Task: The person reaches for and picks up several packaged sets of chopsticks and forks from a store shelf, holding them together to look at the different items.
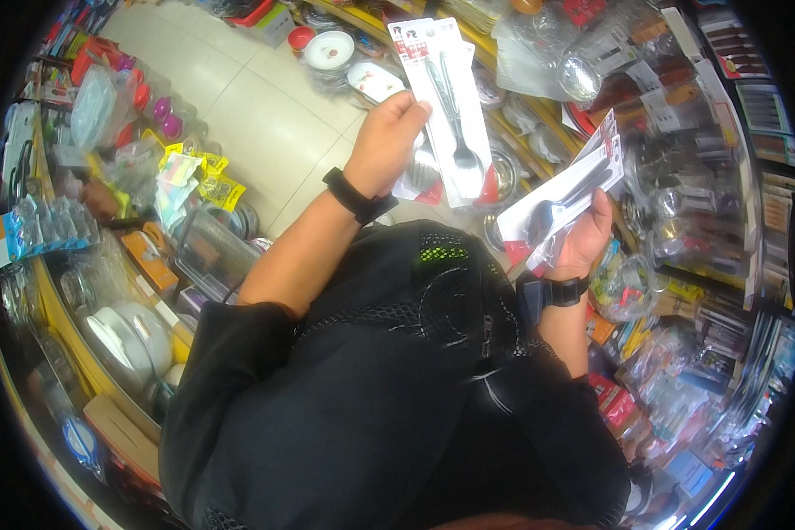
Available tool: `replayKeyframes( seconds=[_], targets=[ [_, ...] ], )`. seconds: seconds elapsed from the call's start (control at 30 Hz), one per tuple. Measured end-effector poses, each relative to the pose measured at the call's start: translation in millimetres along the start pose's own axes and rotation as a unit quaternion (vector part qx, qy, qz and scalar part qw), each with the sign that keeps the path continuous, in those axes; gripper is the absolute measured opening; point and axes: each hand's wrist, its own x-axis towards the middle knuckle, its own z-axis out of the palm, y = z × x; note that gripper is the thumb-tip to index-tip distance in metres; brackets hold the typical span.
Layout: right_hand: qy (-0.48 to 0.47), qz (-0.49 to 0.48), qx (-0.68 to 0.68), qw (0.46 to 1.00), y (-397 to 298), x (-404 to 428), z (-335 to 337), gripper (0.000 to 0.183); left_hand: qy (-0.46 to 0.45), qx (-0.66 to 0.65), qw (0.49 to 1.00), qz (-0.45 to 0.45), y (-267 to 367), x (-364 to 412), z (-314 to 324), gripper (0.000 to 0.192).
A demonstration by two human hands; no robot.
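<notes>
My left hand (pixel 385 139) pinches a few white blister cards between thumb and fingers. The front card (pixel 475 126) bears metal spoons in clear plastic, and its lower corner is red. Another card's lower end shows behind it, partly hidden. To the right, my right hand (pixel 583 238) grips several similar cards (pixel 566 189) in an overlapping, tilted bunch. A dark-looking spoon or ladle bowl shows through the plastic on the front one. Both bunches are held up in front of my body, apart from each other. Each wrist wears a black band.
Packaged kitchen utensils (pixel 676 199) hang along the rack at right. White dishes (pixel 330 50) are stacked ahead beside the tiled floor (pixel 265 99). On the left shelf stand a white lidded pot (pixel 136 341), a clear plastic basket (pixel 215 252) and yellow packets (pixel 222 185).
</notes>
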Motion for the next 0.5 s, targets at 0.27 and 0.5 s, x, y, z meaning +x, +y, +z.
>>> replayKeyframes(
  seconds=[0.27, 0.5],
  targets=[
    [0.015, 0.012, -0.028, 0.999, 1.1, 2.1, -0.6, 0.042, 0.006, 0.019, 1.000, 0.010, 2.9, -2.0, 1.6, 0.020],
    [0.057, -0.020, -0.077, 0.995, 3.8, 1.9, 0.1, 0.044, 0.007, 0.051, 0.998, 0.031, 14.0, -6.0, 10.4, 0.015]
  ],
)
